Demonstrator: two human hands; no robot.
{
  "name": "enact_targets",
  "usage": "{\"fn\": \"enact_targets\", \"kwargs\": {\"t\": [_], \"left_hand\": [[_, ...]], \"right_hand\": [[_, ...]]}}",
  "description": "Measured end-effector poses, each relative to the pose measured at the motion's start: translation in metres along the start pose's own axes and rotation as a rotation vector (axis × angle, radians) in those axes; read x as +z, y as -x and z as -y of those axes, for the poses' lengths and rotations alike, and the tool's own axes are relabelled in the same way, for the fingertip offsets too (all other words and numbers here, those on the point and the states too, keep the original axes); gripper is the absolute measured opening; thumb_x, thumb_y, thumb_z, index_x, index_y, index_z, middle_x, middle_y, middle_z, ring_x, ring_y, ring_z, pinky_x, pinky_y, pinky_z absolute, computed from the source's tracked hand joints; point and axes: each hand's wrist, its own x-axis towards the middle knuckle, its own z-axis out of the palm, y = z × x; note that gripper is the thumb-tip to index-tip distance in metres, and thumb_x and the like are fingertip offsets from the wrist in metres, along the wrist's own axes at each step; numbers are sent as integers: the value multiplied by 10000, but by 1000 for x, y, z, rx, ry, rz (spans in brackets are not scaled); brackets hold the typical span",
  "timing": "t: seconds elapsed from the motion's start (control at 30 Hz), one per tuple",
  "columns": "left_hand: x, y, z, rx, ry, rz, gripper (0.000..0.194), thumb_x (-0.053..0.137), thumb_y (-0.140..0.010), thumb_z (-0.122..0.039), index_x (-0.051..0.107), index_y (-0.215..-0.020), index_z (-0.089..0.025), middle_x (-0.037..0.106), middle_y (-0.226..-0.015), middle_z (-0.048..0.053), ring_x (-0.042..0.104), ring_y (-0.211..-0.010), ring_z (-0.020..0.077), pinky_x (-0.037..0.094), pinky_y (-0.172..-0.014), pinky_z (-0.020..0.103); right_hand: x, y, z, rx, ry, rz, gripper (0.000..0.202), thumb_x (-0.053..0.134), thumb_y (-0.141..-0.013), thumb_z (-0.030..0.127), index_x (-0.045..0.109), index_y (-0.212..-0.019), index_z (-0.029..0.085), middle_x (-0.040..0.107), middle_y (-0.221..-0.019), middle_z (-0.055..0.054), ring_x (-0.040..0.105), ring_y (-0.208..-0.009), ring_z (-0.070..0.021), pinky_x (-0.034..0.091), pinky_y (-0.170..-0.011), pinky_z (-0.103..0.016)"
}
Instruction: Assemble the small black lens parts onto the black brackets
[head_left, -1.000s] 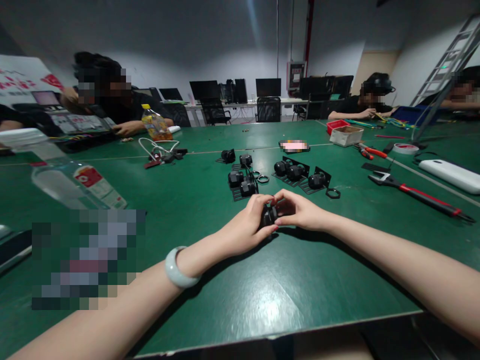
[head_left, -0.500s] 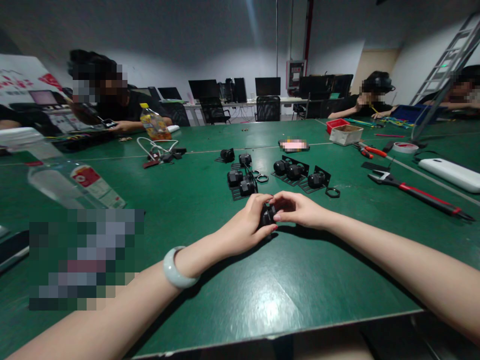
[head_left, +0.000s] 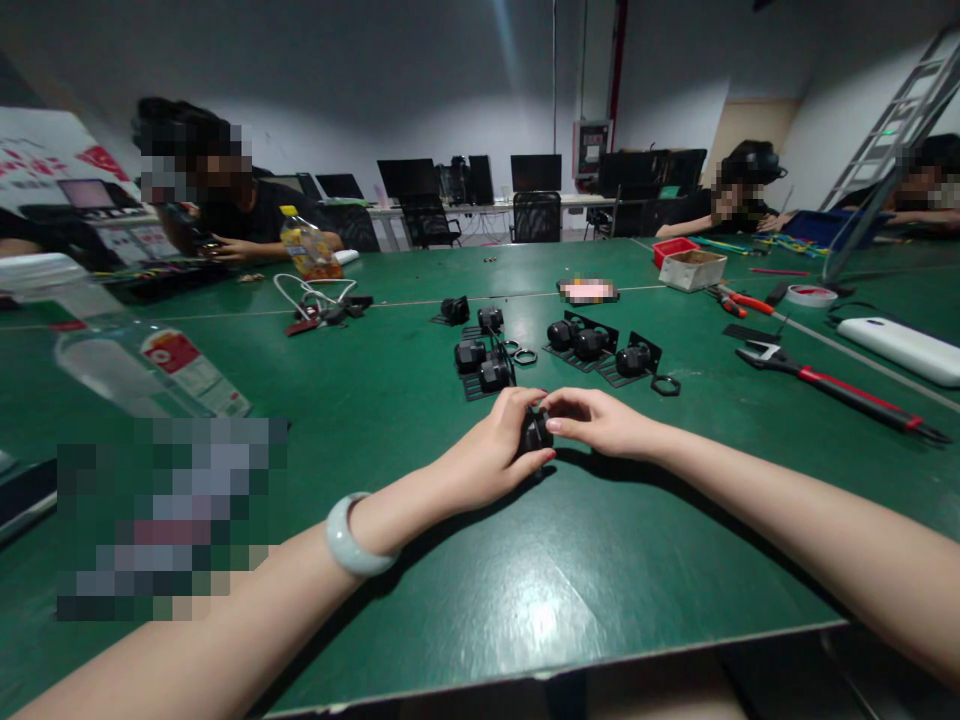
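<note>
Low over the green table point(head_left: 480, 560), my left hand point(head_left: 502, 440) is closed around a black cable gland point(head_left: 535, 432), thumb below and fingers above. My right hand point(head_left: 592, 420) pinches the same gland from the right, its thumb and forefinger on the near edge. Fingers cover most of the part. Just beyond the hands lie several more black cable glands on slotted plates, one group at the left point(head_left: 493, 374) and another at the right point(head_left: 591, 342). Loose hex nuts rest beside them, one point(head_left: 525, 356) between the groups and another point(head_left: 665, 385) at the right.
An adjustable wrench point(head_left: 847, 390), red-handled pliers point(head_left: 739, 300), a tape roll point(head_left: 811, 295) and a white power bank point(head_left: 907, 345) lie to the right. Small boxes point(head_left: 691, 268) stand farther back. At left are a large clear bottle point(head_left: 120, 360) and a drink bottle point(head_left: 306, 245). Other people sit across the table.
My right thumb and fingers have shifted slightly on the gland, while my left hand stays in place. Across the table, the people's hands and heads have moved a little.
</note>
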Motion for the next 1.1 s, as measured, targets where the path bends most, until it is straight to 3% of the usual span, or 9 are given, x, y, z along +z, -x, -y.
{"fn": "enact_targets", "kwargs": {"t": [0.4,0.7,0.83,0.93,1.1], "left_hand": [[-1,0,-1,4,-10,-11,467,469,-705,-289,243,-1100,-181,349,-1069,91,392,-987,189,345,-858,368],[-1,0,-2,-2,1,-11,465,478,-698,-288,255,-1092,-184,355,-1067,90,397,-990,192,345,-858,370],[-1,0,-2,-5,4,-4,472,479,-698,-282,248,-1098,-182,347,-1076,91,391,-997,188,341,-862,364],[-2,0,-3,2,9,9,477,476,-700,-268,240,-1105,-177,345,-1077,93,389,-998,183,339,-863,355],[-2,0,-3,-9,15,13,487,480,-698,-267,238,-1111,-179,351,-1062,92,402,-974,186,353,-841,361]], "right_hand": [[2,1,1,-21,213,-89,247,444,-730,340,532,-870,158,540,-870,-50,476,-805,-143,366,-743,-302],[2,0,3,-27,236,-78,231,429,-741,335,545,-839,161,538,-835,-46,471,-802,-143,354,-749,-299],[0,0,4,18,123,-41,250,429,-740,345,517,-885,161,527,-871,-45,470,-829,-141,356,-767,-310],[-1,0,4,56,-102,-40,275,409,-752,335,444,-973,176,493,-948,-48,462,-875,-133,384,-751,-301],[-1,2,1,15,-238,-32,303,518,-671,202,403,-952,192,479,-933,-29,455,-895,-128,374,-776,-299]]}}
